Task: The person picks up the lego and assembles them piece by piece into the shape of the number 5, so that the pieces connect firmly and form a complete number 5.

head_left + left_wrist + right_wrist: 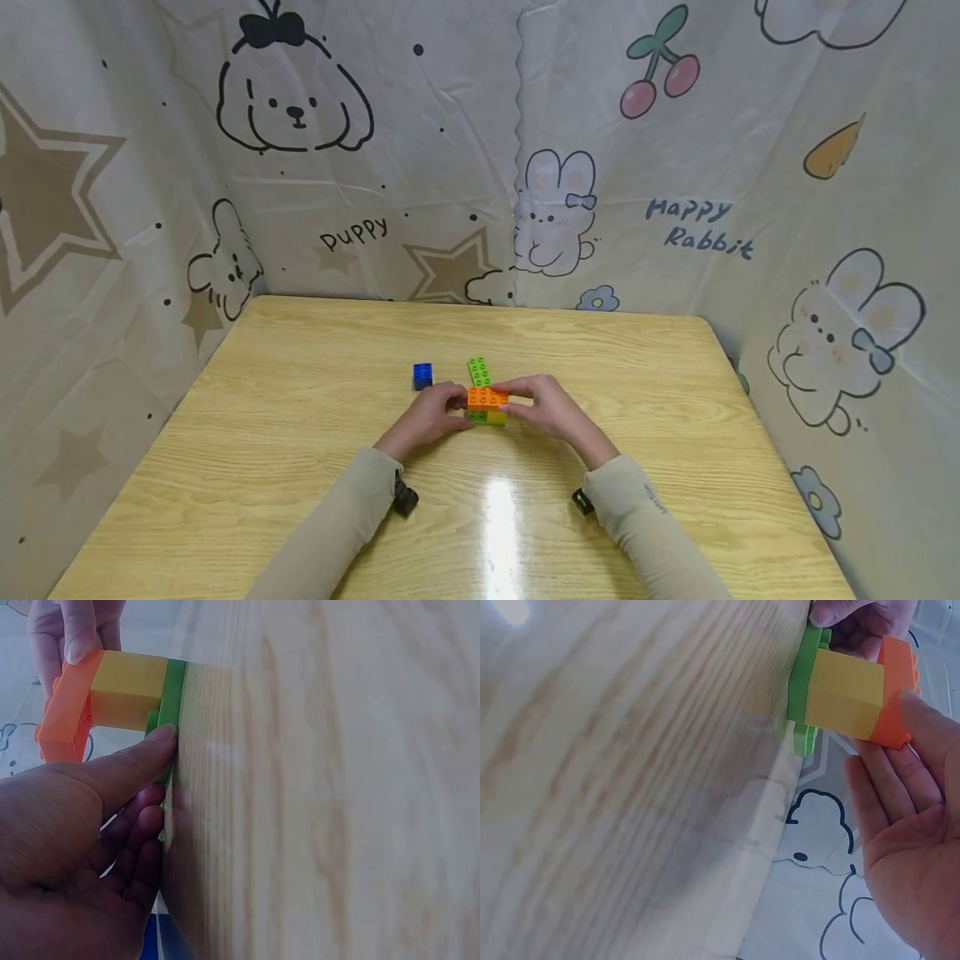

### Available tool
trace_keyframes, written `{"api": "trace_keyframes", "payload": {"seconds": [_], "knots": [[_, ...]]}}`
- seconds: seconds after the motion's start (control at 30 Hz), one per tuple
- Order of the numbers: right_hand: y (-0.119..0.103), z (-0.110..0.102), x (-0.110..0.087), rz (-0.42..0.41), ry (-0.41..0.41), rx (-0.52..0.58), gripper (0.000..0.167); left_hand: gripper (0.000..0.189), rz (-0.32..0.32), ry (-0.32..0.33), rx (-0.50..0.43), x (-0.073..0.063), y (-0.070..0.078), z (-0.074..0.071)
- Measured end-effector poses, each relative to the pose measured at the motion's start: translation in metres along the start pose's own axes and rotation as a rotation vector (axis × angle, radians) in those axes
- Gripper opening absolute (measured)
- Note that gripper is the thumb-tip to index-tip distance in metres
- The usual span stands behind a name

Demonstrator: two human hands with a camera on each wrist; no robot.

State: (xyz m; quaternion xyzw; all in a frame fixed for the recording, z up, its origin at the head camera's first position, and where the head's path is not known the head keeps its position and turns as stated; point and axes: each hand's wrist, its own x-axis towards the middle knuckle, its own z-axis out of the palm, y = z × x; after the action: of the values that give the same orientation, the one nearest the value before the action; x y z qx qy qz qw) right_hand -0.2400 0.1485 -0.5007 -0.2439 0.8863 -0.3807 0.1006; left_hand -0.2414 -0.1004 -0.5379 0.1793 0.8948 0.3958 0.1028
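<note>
A flat green brick lies on the table with a yellow block standing on one end of it. On top of the yellow block is an orange brick, its studs facing up and one end overhanging the green brick. My left hand holds the green brick by its left end, thumb in front and fingers behind. The orange brick's right end is pinched between thumb and fingers of my right hand.
Just behind the stack lies a light green studded brick. A blue brick stands to the left, beyond my left hand. The wooden table ends at the back against a printed cloth.
</note>
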Motion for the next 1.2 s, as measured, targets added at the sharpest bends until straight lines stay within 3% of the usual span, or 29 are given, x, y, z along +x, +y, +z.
{"api": "trace_keyframes", "payload": {"seconds": [1.2], "knots": [[0.0022,0.0015,0.0005,0.013,0.001,0.028,0.038,0.024,0.004,0.0,-0.017,-0.0006,0.0,-0.0016]]}}
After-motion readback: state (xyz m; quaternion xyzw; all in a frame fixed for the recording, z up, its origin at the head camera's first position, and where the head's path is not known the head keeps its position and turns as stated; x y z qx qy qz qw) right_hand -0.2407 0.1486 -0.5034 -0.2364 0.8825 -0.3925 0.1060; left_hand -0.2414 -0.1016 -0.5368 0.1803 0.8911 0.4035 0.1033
